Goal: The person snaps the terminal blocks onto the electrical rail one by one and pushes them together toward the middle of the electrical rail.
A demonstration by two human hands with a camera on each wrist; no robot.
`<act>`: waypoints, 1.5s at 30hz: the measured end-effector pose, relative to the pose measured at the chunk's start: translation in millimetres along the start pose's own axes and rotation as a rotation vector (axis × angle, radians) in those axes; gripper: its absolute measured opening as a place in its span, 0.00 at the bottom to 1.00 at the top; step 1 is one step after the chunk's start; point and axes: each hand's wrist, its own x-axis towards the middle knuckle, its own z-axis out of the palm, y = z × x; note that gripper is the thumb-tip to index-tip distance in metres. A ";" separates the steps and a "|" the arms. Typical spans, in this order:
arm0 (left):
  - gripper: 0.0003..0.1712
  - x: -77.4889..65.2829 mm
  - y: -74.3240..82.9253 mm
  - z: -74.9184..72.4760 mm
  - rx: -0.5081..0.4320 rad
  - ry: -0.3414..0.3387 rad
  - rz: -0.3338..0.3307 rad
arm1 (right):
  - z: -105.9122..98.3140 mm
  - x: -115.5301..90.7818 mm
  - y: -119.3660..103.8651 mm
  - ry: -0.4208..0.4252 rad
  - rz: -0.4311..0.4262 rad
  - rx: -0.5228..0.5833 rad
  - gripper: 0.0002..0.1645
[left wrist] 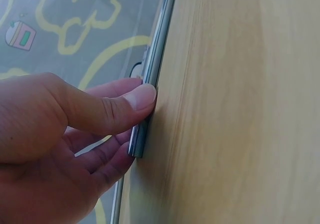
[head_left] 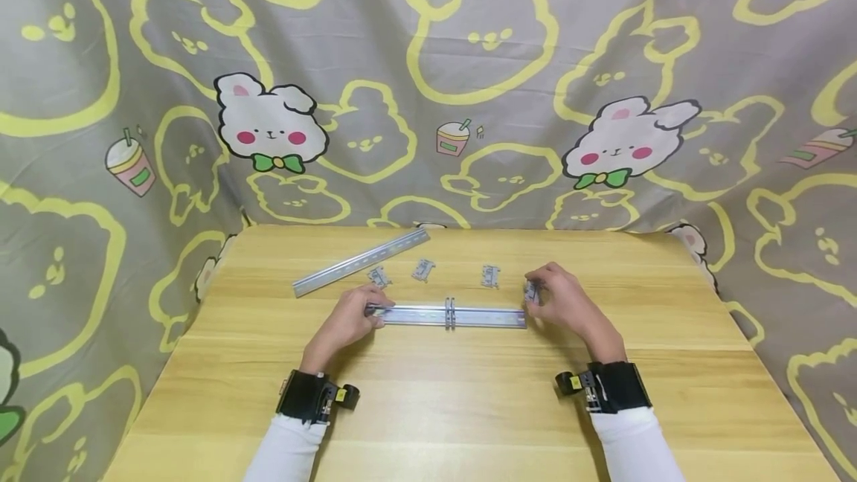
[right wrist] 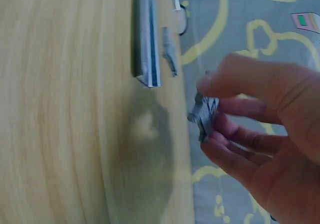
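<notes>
Between thumb and fingers, my left hand (head_left: 348,318) grips the left end of a slotted metal DIN rail (head_left: 415,315). In the left wrist view the thumb presses on the edge of that rail (left wrist: 159,49). Near the rail's middle sit narrow grey terminal blocks (head_left: 450,314), side by side. My right hand (head_left: 567,303) pinches a grey terminal block (right wrist: 204,116) just beyond the rail's right end, apart from it. Fingers hide part of this block in the head view.
A second DIN rail (head_left: 361,262) lies slanted at the back left. Loose terminal blocks (head_left: 379,277), (head_left: 423,269) and another block (head_left: 490,276) lie behind the held rail. A patterned curtain (head_left: 428,58) hangs around the wooden table (head_left: 455,407).
</notes>
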 end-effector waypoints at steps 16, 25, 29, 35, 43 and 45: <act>0.21 -2.4 0.2 2.3 0.013 0.006 0.000 | -4.1 -25.8 4.4 -0.182 0.056 0.391 0.30; 0.21 -2.4 -0.2 3.1 0.014 0.020 0.013 | -0.9 -27.2 7.1 -0.196 0.068 0.430 0.29; 0.21 -2.1 0.3 2.3 0.014 0.019 0.007 | -0.2 -27.1 8.0 -0.199 0.071 0.453 0.28; 0.21 -2.4 -0.5 2.5 0.018 0.016 -0.006 | 3.0 -26.0 9.3 -0.197 0.077 0.509 0.29; 0.21 -2.1 -0.5 3.0 0.019 0.017 -0.003 | 14.4 -17.0 -2.7 -0.184 0.063 0.542 0.29; 0.21 -2.0 -0.4 3.2 0.018 0.019 0.003 | 17.8 -14.3 -7.2 -0.182 0.052 0.536 0.28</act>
